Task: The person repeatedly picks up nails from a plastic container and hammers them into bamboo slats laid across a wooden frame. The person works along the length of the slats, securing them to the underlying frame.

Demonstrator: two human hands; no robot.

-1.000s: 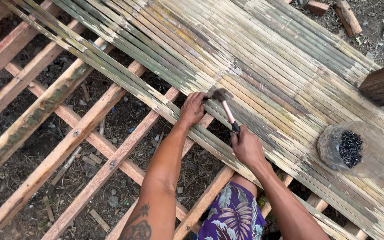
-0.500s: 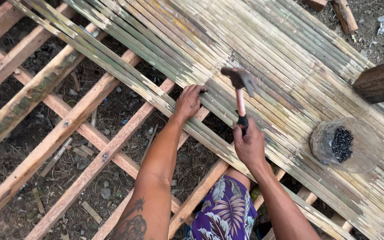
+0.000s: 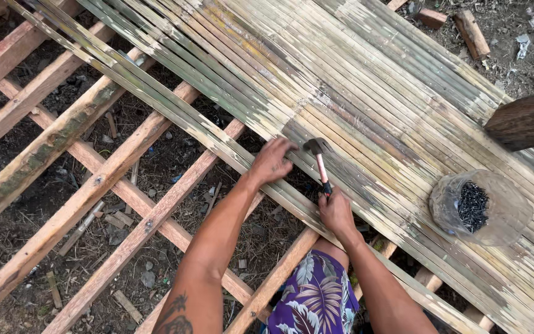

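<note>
My right hand point(image 3: 336, 212) is closed round the hammer point(image 3: 321, 164) handle; I judge I'm mid-nailing, head down at the slats point(image 3: 366, 117). The hammer's long axis runs away from me, head at the far end, tilted slightly left. My left hand point(image 3: 271, 162) lies just beside the head, fingers curled on the slat edge; whether it pinches a nail I cannot tell. Next blow wants a straight drop clear of those fingers. The jar of nails point(image 3: 478, 207) sits to the right.
</note>
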